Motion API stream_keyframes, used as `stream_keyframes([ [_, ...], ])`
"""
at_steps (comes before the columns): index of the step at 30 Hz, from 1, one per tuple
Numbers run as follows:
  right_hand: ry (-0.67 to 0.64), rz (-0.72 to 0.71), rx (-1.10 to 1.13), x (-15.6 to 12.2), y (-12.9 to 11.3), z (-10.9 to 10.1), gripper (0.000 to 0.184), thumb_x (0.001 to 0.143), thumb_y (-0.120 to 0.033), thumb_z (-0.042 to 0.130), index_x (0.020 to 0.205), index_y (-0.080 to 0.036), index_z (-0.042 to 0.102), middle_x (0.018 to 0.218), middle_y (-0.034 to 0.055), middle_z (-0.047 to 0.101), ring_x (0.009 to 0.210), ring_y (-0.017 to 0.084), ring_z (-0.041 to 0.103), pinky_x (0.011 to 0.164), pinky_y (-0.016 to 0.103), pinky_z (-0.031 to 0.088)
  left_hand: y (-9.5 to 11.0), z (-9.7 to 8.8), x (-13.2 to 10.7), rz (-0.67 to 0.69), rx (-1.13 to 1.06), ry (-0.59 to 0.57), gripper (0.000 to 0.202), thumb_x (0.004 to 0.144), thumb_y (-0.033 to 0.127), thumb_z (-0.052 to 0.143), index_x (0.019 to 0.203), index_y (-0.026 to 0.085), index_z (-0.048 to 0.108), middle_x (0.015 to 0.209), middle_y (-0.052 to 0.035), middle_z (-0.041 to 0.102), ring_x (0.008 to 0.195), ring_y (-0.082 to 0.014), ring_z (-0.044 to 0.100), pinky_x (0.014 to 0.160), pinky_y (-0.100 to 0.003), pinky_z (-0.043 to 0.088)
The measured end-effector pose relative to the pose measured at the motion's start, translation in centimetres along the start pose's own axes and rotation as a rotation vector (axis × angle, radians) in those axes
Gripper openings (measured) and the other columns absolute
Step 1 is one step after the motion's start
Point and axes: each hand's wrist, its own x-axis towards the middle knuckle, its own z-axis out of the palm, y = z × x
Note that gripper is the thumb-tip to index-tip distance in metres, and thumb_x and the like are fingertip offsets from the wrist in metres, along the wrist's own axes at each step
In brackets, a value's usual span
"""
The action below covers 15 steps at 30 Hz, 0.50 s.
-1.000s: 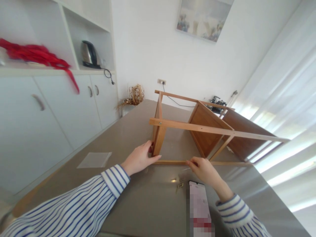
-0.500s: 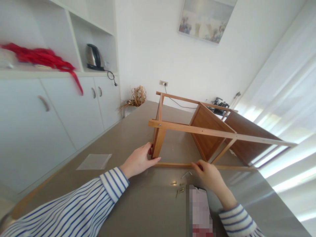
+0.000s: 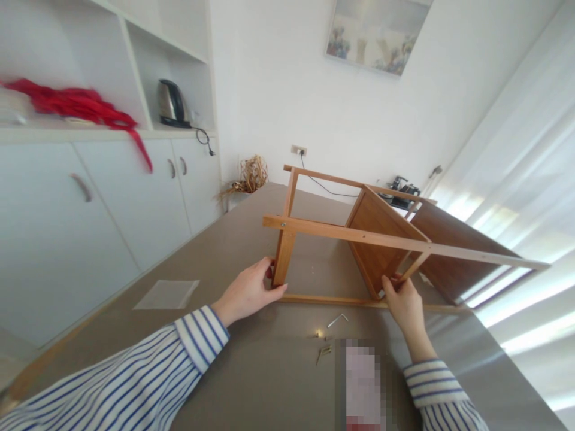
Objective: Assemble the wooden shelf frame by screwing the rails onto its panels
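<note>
A wooden shelf frame (image 3: 323, 228) lies on its side across the table, its shelf panels (image 3: 380, 239) standing on edge. My left hand (image 3: 251, 288) grips the lower end of the crosspiece (image 3: 284, 260) at the frame's left end, thumb in front and fingers behind. Farther right, my right hand (image 3: 404, 302) is closed around the lower part of a slanting wooden rail (image 3: 415, 263), close to the bottom corner of the middle panel. Between my hands and nearer to me lie a hex key (image 3: 338, 320) and several brass-coloured screws (image 3: 323, 351).
The grey table (image 3: 251, 383) holds a clear plastic bag (image 3: 166, 294) at left and a blurred-out flat object (image 3: 363, 383) in front. White cabinets with a kettle (image 3: 171, 103) and red cloth (image 3: 81, 105) stand left. Dried plants (image 3: 251, 176) are beyond the table.
My right hand has moved right, from the bottom rail to the slanting rail by the middle panel. The frame's left end has shifted slightly left, with my left hand still on it.
</note>
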Motion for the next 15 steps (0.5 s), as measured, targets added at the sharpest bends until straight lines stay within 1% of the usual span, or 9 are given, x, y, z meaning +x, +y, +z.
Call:
stream_keyframes([
  [2,-0.001,0.002,0.010,0.2,0.2,0.3,0.043,0.081,-0.051,0.046,0.098,-0.014,0.061,0.079,0.0138,0.070,0.075,0.027,0.066,0.064,0.033,0.042,-0.1,0.0,0.0,0.000,-0.002,-0.001,0.044,0.078,0.054,0.058,0.104,0.019,0.049,0.087,-0.0051,0.066,0.072,-0.0204,0.063,0.064,-0.030,0.045],
  [6,-0.026,-0.005,0.022,0.4,0.6,0.3,0.041,0.079,-0.051,0.046,0.087,-0.016,0.064,0.073,0.0140,0.070,0.071,0.027,0.065,0.063,0.033,0.042,0.0,0.1,0.0,-0.016,-0.014,0.002,0.043,0.079,0.055,0.057,0.102,0.019,0.049,0.086,-0.0051,0.066,0.072,-0.0204,0.063,0.064,-0.029,0.046],
  [9,-0.051,-0.009,0.039,0.4,0.8,0.2,0.041,0.078,-0.053,0.047,0.082,-0.016,0.066,0.072,0.0144,0.070,0.070,0.028,0.066,0.062,0.033,0.042,-0.1,0.0,0.0,-0.037,-0.059,-0.021,0.048,0.078,0.058,0.057,0.105,0.018,0.049,0.088,-0.0061,0.066,0.070,-0.0198,0.063,0.064,-0.030,0.047],
  [12,-0.074,-0.003,0.057,0.4,1.1,0.3,0.041,0.077,-0.054,0.049,0.078,-0.017,0.067,0.071,0.0131,0.071,0.072,0.028,0.066,0.062,0.032,0.042,-0.7,-0.4,-0.2,-0.041,-0.138,-0.093,0.053,0.077,0.058,0.058,0.111,0.018,0.049,0.092,-0.0064,0.066,0.073,-0.0200,0.063,0.068,-0.031,0.048],
  [14,-0.082,0.005,0.065,0.4,1.3,0.4,0.040,0.077,-0.053,0.049,0.078,-0.018,0.067,0.071,0.0123,0.071,0.075,0.029,0.067,0.063,0.032,0.043,-1.4,-0.8,-0.4,0.008,-0.132,-0.166,0.052,0.073,0.056,0.063,0.109,0.019,0.052,0.095,-0.0063,0.065,0.082,-0.0213,0.063,0.074,-0.032,0.048],
  [15,-0.084,0.009,0.068,0.5,1.5,0.5,0.040,0.077,-0.053,0.049,0.079,-0.017,0.068,0.073,0.0122,0.072,0.076,0.029,0.067,0.063,0.032,0.043,-1.8,-1.0,-0.5,0.044,-0.096,-0.201,0.050,0.071,0.055,0.065,0.106,0.020,0.055,0.097,-0.0063,0.064,0.086,-0.0220,0.062,0.076,-0.032,0.048],
])
